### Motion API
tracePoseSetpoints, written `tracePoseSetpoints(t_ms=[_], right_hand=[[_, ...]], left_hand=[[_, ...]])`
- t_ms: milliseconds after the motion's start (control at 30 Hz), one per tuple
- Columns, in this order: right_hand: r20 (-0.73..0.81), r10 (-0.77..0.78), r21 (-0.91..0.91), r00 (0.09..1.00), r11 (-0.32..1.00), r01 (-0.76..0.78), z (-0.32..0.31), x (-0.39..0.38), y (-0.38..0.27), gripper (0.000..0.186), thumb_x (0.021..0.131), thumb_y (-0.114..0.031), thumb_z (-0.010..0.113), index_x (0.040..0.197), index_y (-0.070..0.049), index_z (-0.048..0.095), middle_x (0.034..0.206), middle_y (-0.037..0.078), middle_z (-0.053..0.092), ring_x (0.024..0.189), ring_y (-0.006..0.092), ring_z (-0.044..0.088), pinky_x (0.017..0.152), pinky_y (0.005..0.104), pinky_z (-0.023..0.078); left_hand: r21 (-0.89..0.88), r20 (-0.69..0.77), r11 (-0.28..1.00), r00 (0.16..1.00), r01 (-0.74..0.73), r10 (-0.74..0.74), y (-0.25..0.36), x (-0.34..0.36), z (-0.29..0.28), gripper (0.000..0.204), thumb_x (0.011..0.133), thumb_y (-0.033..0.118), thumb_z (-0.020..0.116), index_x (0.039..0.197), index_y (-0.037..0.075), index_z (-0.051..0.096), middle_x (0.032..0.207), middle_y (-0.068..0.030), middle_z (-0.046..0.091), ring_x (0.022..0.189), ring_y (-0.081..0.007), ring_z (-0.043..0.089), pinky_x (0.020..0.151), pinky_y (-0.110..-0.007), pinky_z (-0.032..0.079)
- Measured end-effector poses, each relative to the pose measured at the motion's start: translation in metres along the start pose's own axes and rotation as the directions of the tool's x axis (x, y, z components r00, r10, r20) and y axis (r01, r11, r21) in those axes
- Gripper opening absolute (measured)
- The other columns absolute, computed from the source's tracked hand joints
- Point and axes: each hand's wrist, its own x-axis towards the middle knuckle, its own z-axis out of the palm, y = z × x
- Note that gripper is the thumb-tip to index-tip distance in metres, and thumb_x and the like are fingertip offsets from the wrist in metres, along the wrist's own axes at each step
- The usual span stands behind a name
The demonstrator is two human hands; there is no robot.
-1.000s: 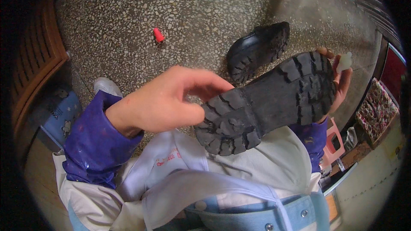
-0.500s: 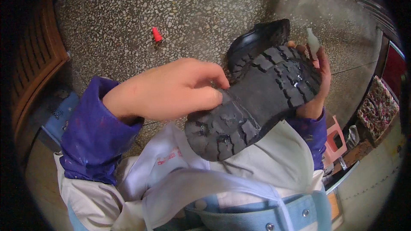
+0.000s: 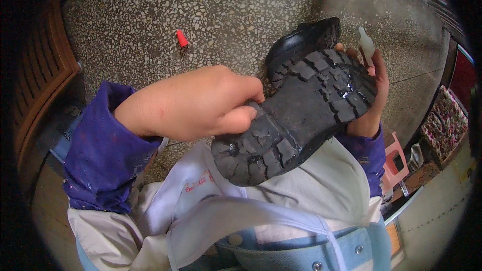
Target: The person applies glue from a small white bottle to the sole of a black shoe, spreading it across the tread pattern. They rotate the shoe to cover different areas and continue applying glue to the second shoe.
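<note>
A black shoe [image 3: 306, 113] is held up over my lap, its treaded sole toward me. Shiny wet-looking spots show on the wider end of the sole and near the heel. My left hand [image 3: 201, 103] closes thumb and forefinger at the sole's left edge, by the heel; its other fingertips are hidden. At the wider end, my right hand [image 3: 374, 98] supports the shoe from behind. Between that hand's fingers stands a small translucent white bottle [image 3: 367, 45] with a narrow nozzle. Just beyond the held shoe shows another black shoe [image 3: 301, 45], partly covered by it.
On the speckled floor [image 3: 150, 0] lies a small red cap [image 3: 181, 38]. A slatted wooden piece of furniture [image 3: 45, 65] stands at the left, with a blue box [image 3: 60, 138] below. Rightward are a pink plastic stool [image 3: 395, 163] and a flowered cloth [image 3: 444, 120]. A pale apron [image 3: 251, 221] covers my lap.
My left hand has shifted slightly left and its thumb has drawn back along the sole's edge. The held shoe has tipped a little; my right hand keeps its hold.
</note>
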Motion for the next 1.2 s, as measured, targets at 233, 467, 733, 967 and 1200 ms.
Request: tracePoseSetpoints(t_ms=[233, 467, 733, 967, 1200], right_hand=[[0.037, -0.058, -0.037, 0.998, 0.998, 0.060, 0.002, -0.004, -0.002, 0.041, 0.097, -0.035, 0.040, 0.113, -0.001, 0.056, 0.109, 0.026, 0.061, 0.106, 0.0390, 0.058, 0.094, 0.0522, 0.045], [0.020, -0.268, -0.093, 0.963, 0.959, 0.269, 0.006, -0.008, -0.004, 0.043, 0.097, -0.037, 0.039, 0.116, -0.002, 0.056, 0.110, 0.024, 0.061, 0.105, 0.0362, 0.059, 0.093, 0.0502, 0.046], [0.067, -0.312, -0.107, 0.948, 0.942, 0.318, 0.015, -0.013, -0.002, 0.044, 0.097, -0.038, 0.039, 0.122, -0.006, 0.055, 0.114, 0.023, 0.059, 0.105, 0.0353, 0.058, 0.093, 0.0500, 0.047], [0.152, -0.223, -0.105, 0.963, 0.965, 0.240, 0.020, -0.013, 0.002, 0.044, 0.097, -0.039, 0.039, 0.121, -0.006, 0.055, 0.114, 0.021, 0.060, 0.105, 0.0360, 0.059, 0.092, 0.0507, 0.047], [0.073, -0.279, -0.123, 0.957, 0.950, 0.287, 0.015, -0.013, 0.002, 0.044, 0.097, -0.040, 0.039, 0.120, -0.006, 0.055, 0.114, 0.021, 0.060, 0.104, 0.0352, 0.059, 0.091, 0.0500, 0.047]], left_hand=[[-0.072, -0.038, 0.996, 0.998, 0.044, -0.046, 0.004, 0.000, 0.000, 0.025, 0.085, 0.015, 0.054, 0.104, 0.000, 0.055, 0.072, -0.0162, 0.060, 0.065, -0.0288, 0.061, 0.061, -0.036, 0.047], [-0.536, 0.040, 0.813, 0.969, 0.227, -0.244, 0.004, -0.006, 0.003, 0.038, 0.080, 0.011, 0.058, 0.116, 0.001, 0.049, 0.097, -0.0049, 0.058, 0.088, -0.0107, 0.054, 0.075, -0.028, 0.046], [-0.354, -0.111, 0.924, 0.974, 0.147, -0.197, 0.005, -0.004, 0.013, 0.048, 0.067, 0.012, 0.068, 0.111, 0.000, 0.051, 0.087, -0.0064, 0.060, 0.080, -0.0117, 0.057, 0.072, -0.026, 0.047], [-0.096, -0.262, 0.993, 0.961, 0.070, -0.093, 0.008, -0.006, 0.016, 0.039, 0.065, 0.014, 0.068, 0.098, -0.001, 0.057, 0.069, -0.0137, 0.061, 0.063, -0.0221, 0.063, 0.062, -0.031, 0.049], [0.000, -0.236, 0.992, 0.964, 0.123, -0.119, 0.013, -0.004, 0.014, 0.037, 0.066, 0.013, 0.066, 0.099, -0.001, 0.057, 0.066, -0.0145, 0.059, 0.060, -0.0238, 0.062, 0.059, -0.031, 0.049]])
